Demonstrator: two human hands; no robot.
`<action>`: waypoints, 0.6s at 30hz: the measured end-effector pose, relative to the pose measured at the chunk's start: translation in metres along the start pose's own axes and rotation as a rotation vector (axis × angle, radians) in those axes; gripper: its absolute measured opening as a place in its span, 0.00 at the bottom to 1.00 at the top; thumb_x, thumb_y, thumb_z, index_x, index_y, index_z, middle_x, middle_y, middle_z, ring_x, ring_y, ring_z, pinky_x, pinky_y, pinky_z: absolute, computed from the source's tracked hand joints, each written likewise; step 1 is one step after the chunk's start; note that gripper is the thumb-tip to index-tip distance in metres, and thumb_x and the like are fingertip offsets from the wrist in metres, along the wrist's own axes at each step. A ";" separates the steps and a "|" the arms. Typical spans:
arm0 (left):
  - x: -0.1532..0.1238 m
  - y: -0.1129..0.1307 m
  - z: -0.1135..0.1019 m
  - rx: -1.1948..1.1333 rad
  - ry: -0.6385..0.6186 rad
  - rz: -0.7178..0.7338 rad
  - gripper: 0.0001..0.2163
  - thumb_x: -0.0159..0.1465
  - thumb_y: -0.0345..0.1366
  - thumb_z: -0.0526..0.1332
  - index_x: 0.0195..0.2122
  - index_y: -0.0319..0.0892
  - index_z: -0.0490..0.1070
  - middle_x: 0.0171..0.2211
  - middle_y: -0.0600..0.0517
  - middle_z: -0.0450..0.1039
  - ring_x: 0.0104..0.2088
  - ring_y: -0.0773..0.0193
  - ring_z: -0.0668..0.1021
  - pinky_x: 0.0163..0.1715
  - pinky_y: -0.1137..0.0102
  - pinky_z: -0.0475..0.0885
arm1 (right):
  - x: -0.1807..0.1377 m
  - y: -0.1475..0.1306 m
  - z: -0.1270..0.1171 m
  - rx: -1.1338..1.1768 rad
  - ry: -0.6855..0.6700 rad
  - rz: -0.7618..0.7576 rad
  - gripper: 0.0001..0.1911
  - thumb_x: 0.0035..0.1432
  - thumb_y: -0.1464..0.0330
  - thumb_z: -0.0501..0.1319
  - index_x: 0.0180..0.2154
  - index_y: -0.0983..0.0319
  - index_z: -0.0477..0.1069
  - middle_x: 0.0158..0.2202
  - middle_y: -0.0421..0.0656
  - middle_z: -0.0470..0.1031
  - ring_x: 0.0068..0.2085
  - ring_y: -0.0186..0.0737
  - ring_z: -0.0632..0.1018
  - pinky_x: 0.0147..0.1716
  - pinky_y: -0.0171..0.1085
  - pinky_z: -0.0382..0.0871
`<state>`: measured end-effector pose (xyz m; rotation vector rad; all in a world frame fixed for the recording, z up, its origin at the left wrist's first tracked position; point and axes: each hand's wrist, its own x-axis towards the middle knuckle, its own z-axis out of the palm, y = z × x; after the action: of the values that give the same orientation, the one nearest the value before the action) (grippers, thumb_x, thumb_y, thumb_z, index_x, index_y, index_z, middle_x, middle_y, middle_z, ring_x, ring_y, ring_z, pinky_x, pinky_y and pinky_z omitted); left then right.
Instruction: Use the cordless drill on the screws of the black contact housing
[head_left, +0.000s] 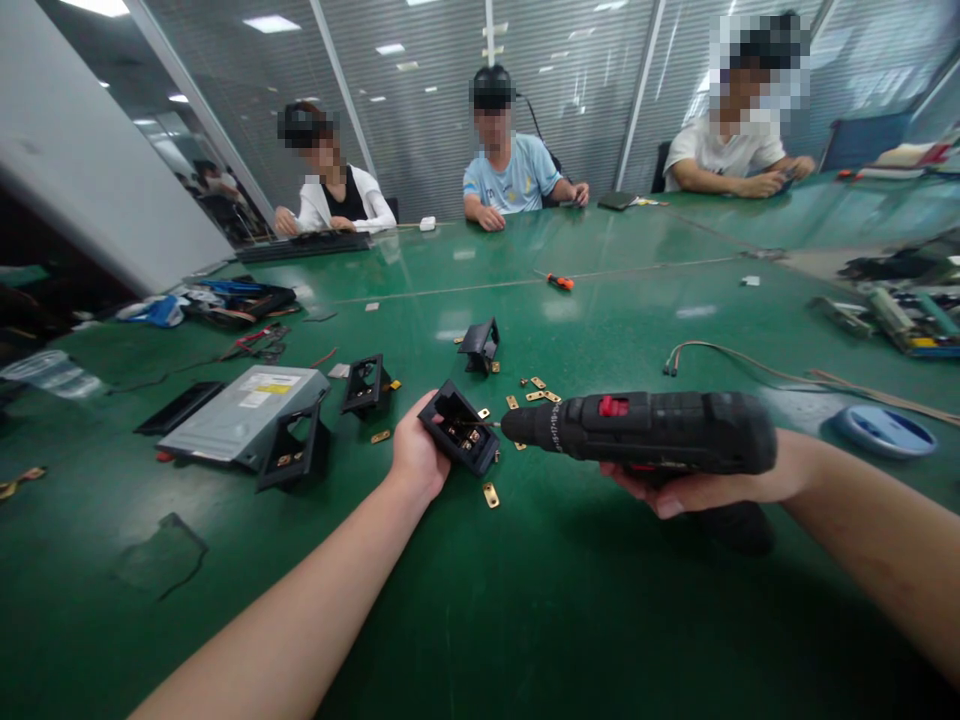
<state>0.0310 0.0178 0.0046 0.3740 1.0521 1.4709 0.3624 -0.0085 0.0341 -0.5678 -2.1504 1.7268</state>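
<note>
My left hand (417,450) is closed round a black plastic housing (480,458), tilted with its open side toward the right. Small brass-coloured pieces show inside it. In my right hand (675,490) is a black cordless drill (660,430) with a red switch, lying level and pointing left. Its thin bit reaches the housing's opening; whether the tip touches a screw I cannot tell. Just below the housing lies a brass plate (490,495). Several more brass plates (551,396) are scattered beyond the drill's nose.
Similar black housings stand at the back (480,345) and left (296,445), near a silver disc drive (247,412). An orange screwdriver (559,282) lies farther off. At right are a blue round lid (885,430) and thin wires (750,360). Three people sit across the green table (420,285).
</note>
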 end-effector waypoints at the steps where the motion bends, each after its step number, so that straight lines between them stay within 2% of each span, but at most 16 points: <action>1: 0.000 0.000 0.000 0.004 -0.002 -0.003 0.05 0.56 0.37 0.67 0.31 0.43 0.74 0.26 0.52 0.76 0.28 0.56 0.81 0.35 0.61 0.80 | 0.000 0.000 0.000 0.002 0.001 -0.002 0.24 0.63 0.71 0.71 0.60 0.62 0.74 0.44 0.46 0.79 0.43 0.38 0.81 0.42 0.39 0.79; 6: -0.001 0.002 0.002 0.040 -0.020 -0.021 0.05 0.58 0.38 0.64 0.28 0.43 0.73 0.26 0.51 0.76 0.27 0.55 0.80 0.30 0.61 0.79 | 0.001 0.001 0.000 -0.001 0.008 -0.012 0.24 0.63 0.71 0.72 0.59 0.62 0.74 0.44 0.46 0.79 0.42 0.38 0.81 0.42 0.38 0.79; 12: 0.000 0.002 0.001 0.040 -0.008 -0.026 0.04 0.58 0.37 0.64 0.29 0.43 0.72 0.25 0.51 0.76 0.27 0.55 0.80 0.30 0.61 0.79 | 0.002 -0.001 0.000 -0.012 -0.005 -0.001 0.23 0.64 0.68 0.71 0.59 0.63 0.73 0.43 0.46 0.78 0.42 0.38 0.81 0.42 0.39 0.79; 14: 0.001 0.001 0.000 0.032 -0.007 -0.016 0.02 0.56 0.34 0.63 0.30 0.43 0.72 0.26 0.51 0.76 0.27 0.55 0.81 0.31 0.60 0.80 | 0.003 -0.002 0.001 -0.010 -0.013 -0.002 0.23 0.65 0.68 0.71 0.59 0.64 0.73 0.43 0.46 0.78 0.41 0.38 0.80 0.41 0.39 0.79; 18: 0.002 0.000 -0.001 0.028 -0.020 0.025 0.07 0.51 0.29 0.60 0.32 0.43 0.72 0.26 0.51 0.76 0.27 0.55 0.81 0.31 0.61 0.80 | 0.004 -0.004 0.003 -0.014 -0.003 -0.032 0.22 0.64 0.67 0.71 0.58 0.65 0.73 0.41 0.45 0.78 0.41 0.37 0.80 0.41 0.37 0.78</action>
<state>0.0300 0.0192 0.0030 0.4219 1.0567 1.4733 0.3573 -0.0098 0.0376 -0.5318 -2.1632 1.6982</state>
